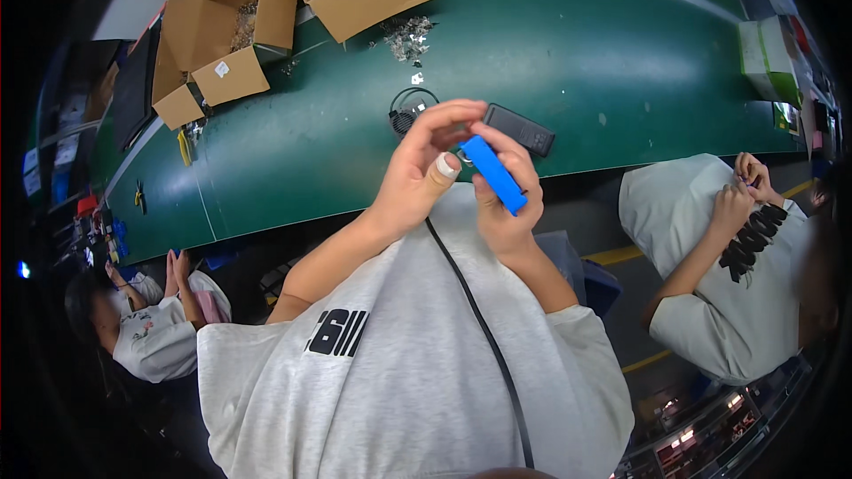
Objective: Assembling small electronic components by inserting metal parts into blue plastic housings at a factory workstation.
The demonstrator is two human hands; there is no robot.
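1. Blue and smooth-faced, an oblong block (494, 176) is sitting in the right hand (506, 220), fingers and thumb pinching its sides, long axis slanting from upper left to lower right.
2. The left hand (410, 170) is curving beside its upper end, fingers bent, thumb standing apart; whether it is touching, I cannot tell.
3. Beyond, a black round-cornered case (519, 129) is resting on the glossy green counter (639, 62).

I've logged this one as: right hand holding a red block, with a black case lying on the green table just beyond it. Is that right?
Not quite: the head view shows that the block is blue, not red. The right hand does hold it, and the black case lies on the green table just beyond.
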